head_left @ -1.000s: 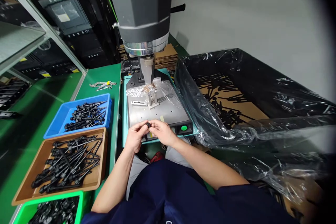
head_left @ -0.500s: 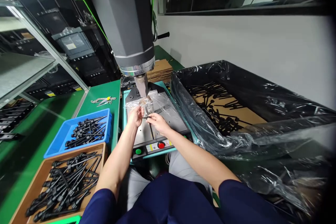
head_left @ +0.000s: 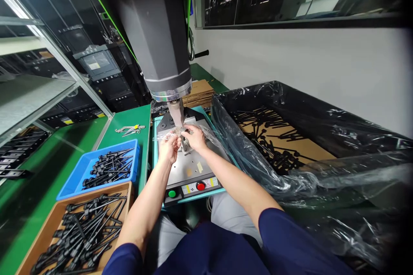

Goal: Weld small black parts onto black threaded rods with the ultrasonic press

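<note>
Both my hands are at the metal fixture [head_left: 185, 148], right below the tapered horn [head_left: 177, 114] of the press machine [head_left: 155, 43]. My right hand [head_left: 195, 138] has its fingers pinched at the fixture, with a small dark bit of a black part [head_left: 183, 130] at the fingertips; most of that part is hidden. Close beside it, my left hand [head_left: 170, 148] has curled fingers, and I cannot make out what they hold. Crumpled clear plastic film [head_left: 208, 131] lies around the fixture and by the fingertips.
On the left are a blue bin [head_left: 138, 161] and a brown tray [head_left: 129, 195] of black threaded parts. Pliers [head_left: 130, 129] lie behind them. A black-lined box [head_left: 274, 84] with more parts stands right. Green [head_left: 172, 194] and red [head_left: 200, 186] buttons face me.
My right hand has moved forward and up to the fixture. The black rod that hung below its fingers no longer shows. My left hand has stayed close by; the view has tilted slightly upward.
</note>
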